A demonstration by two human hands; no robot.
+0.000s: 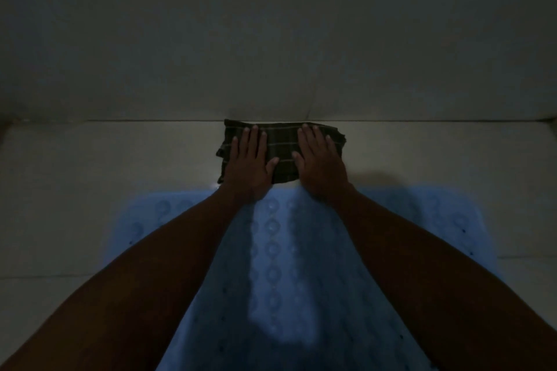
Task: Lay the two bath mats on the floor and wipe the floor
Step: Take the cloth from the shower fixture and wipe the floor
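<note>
No text, label, brand, number or sign could be read anywhere in the dim view; the dark plaid folded cloth [281, 151] and the pale blue rubber bath mat [272, 265] bore only patterns, no lettering.

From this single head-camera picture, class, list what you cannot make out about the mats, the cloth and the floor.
- Second bath mat: none shows; only one blue mat is in the head view.
- That mat's near end: cut off by the bottom edge, its sides covered by both forearms.
- Checked cloth: partly hidden under the left hand and right hand.
- Floor: too dim to tell wet, dirty or clean.
</note>
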